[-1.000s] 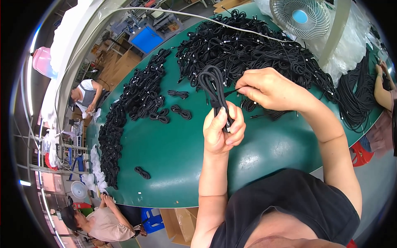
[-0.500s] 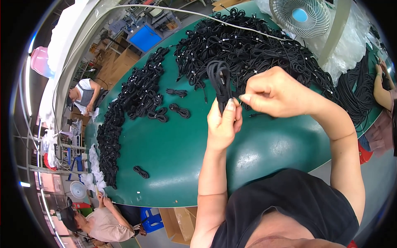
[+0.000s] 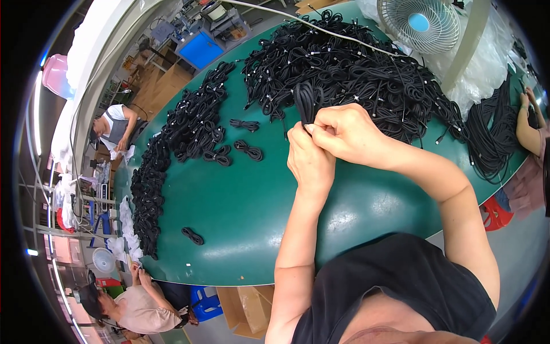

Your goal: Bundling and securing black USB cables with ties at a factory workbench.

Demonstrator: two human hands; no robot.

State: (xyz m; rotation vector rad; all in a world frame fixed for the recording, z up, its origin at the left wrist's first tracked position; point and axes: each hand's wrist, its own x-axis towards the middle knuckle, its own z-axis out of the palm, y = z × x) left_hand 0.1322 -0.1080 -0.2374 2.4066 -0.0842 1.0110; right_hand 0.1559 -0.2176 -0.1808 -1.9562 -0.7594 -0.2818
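Head view: the left hand grips a folded black cable bundle above the green tabletop; the right hand, against the left, is curled, thumb and fingers pressed together (whether on anything, I cannot tell). Beyond lies a cable heap.

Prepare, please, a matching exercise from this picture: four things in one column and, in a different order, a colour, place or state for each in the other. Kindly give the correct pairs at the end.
Things
1. Cable bundle
2. Tabletop
3. Large fan
4. Cardboard box

Descriptions
A. Open, beside a blue stool
B. Black, its loops rising above the left hand and the right hand
C. At the upper right, with a light blue centre
D. Green and shiny

Right pairs
1-B, 2-D, 3-C, 4-A
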